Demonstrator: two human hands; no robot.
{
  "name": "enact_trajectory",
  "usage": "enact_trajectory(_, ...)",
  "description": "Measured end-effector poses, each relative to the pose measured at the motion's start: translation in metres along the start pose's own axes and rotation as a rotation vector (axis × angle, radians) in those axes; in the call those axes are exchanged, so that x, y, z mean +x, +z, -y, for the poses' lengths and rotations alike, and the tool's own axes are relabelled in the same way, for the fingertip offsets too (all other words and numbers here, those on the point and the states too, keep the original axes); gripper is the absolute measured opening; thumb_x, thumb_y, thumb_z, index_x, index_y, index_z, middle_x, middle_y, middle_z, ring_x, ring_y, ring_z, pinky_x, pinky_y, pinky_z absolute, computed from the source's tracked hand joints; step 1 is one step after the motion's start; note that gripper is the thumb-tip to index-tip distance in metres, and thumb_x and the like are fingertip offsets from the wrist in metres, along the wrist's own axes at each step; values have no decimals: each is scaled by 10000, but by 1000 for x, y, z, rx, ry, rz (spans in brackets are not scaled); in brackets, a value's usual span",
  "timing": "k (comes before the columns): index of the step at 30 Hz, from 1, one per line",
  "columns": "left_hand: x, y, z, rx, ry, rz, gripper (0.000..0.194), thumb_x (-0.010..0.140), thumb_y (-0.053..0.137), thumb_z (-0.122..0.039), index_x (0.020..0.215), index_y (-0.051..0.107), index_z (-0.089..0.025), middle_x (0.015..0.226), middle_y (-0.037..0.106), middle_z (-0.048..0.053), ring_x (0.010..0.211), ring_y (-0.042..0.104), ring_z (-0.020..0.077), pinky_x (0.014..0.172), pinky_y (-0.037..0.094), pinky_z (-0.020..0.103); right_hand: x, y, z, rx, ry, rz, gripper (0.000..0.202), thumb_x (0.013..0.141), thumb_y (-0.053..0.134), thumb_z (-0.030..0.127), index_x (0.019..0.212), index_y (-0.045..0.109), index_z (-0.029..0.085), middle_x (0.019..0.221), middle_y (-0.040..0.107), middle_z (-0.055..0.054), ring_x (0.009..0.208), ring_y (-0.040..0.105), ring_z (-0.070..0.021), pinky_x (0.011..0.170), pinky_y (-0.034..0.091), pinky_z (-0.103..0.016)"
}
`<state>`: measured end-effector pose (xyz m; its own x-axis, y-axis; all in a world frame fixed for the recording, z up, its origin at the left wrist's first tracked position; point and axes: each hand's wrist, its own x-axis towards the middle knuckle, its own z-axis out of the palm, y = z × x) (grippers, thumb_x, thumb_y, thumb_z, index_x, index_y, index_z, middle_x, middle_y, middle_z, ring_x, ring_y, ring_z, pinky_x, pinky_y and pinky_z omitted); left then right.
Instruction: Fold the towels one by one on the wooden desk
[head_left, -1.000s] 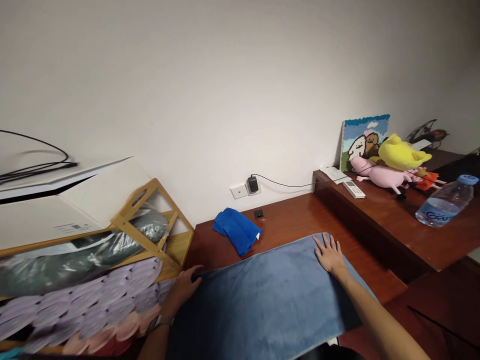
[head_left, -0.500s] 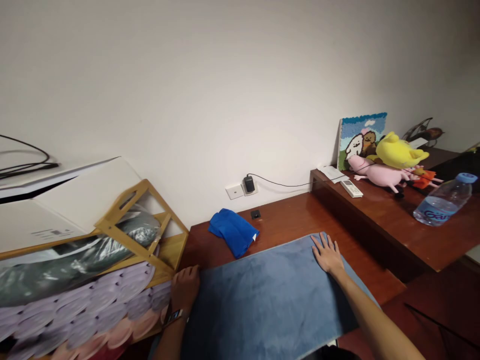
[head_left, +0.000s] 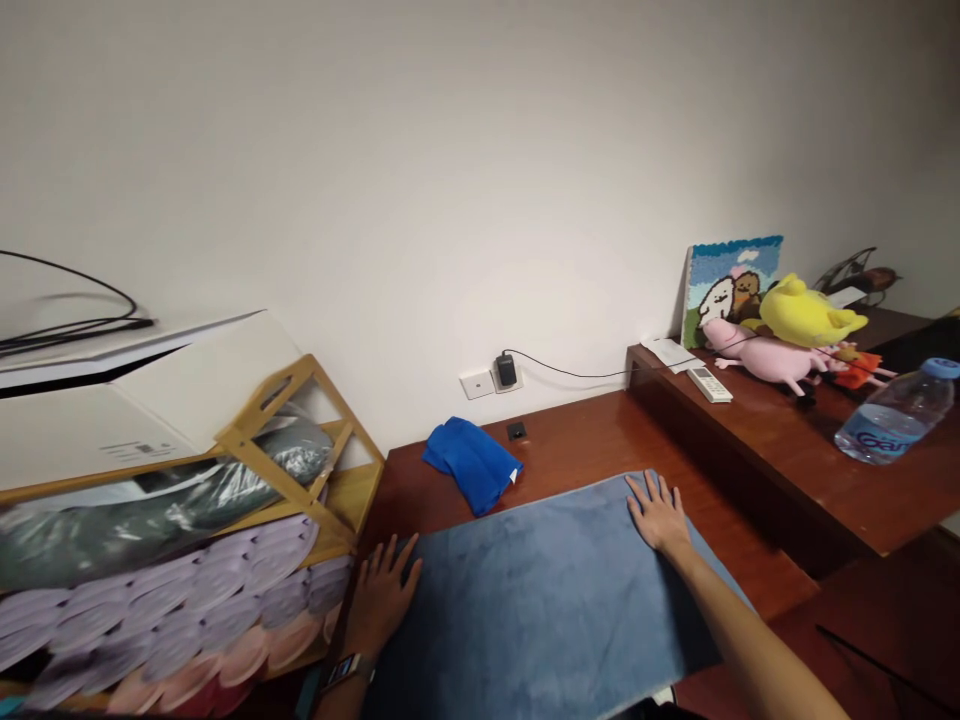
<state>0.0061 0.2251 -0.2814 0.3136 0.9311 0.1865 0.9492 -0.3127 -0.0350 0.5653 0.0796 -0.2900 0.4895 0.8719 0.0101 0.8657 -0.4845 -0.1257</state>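
A grey-blue cloth (head_left: pixel 525 600) lies spread over the reddish-brown wooden desk, its near edge hanging at the bottom of the view. My right hand (head_left: pixel 660 515) rests flat on its far right corner with fingers spread. At the far left corner, my left hand (head_left: pixel 382 590) lies with its fingers stretched apart, partly on the cloth's edge; a watch (head_left: pixel 347 668) is on that wrist. Beyond the cloth sits a crumpled bright blue cloth (head_left: pixel 471 465) with a small white tag.
On the left stands a wooden rack (head_left: pixel 330 480) with a plastic-wrapped dark bundle and scalloped purple-pink fabric. A raised shelf (head_left: pixel 795 440) at right bears a water bottle (head_left: pixel 892 415), plush toys (head_left: pixel 810 310), a remote (head_left: pixel 709 384) and a picture (head_left: pixel 731 285). A black plug (head_left: pixel 506 369) is in the wall socket.
My left hand has opened from curled fingers at the cloth's left corner to spread ones. My right hand stays on the right corner. The view has shifted slightly.
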Motion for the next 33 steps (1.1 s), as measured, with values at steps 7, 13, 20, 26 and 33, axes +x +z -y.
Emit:
enact_trajectory(7,3,5,1,44,-53,48,629,1013,377,-487,1600,426,-267,1685,385,159,1553,331,404,1205,312,570,5,1,1,13,-1,-4,589,1070,285,518,1640,327,379,1742,252,-44,1598,210,-352,1278,143,-597)
enact_trajectory(13,6,9,10,65,2,42,615,1006,362,-450,1590,446,-274,1681,401,137,1549,346,387,1195,336,569,5,4,0,15,-29,-33,591,1073,271,518,1640,336,363,1745,237,-50,1596,219,-346,1276,149,-600)
enact_trajectory(20,5,10,12,71,-60,62,639,1007,321,-479,1606,416,-277,1691,390,110,1556,339,374,1195,341,563,2,5,1,36,-61,-61,603,1069,274,539,1633,368,347,1738,261,-58,1597,208,-359,1282,144,-590)
enact_trajectory(26,3,-1,8,56,-32,85,625,988,343,-465,1576,471,-296,1659,450,96,1562,329,366,1191,338,584,0,-1,2,46,-57,-33,589,1066,277,501,1630,370,360,1737,271,-28,1599,212,-340,1279,162,-583)
enact_trajectory(33,5,10,8,17,-70,26,606,979,403,-464,1564,483,-329,1624,503,82,1534,378,363,1185,348,591,-10,-15,4,68,-33,-222,540,1059,272,365,1489,566,223,1556,532,-113,1443,459,-293,1227,299,-466)
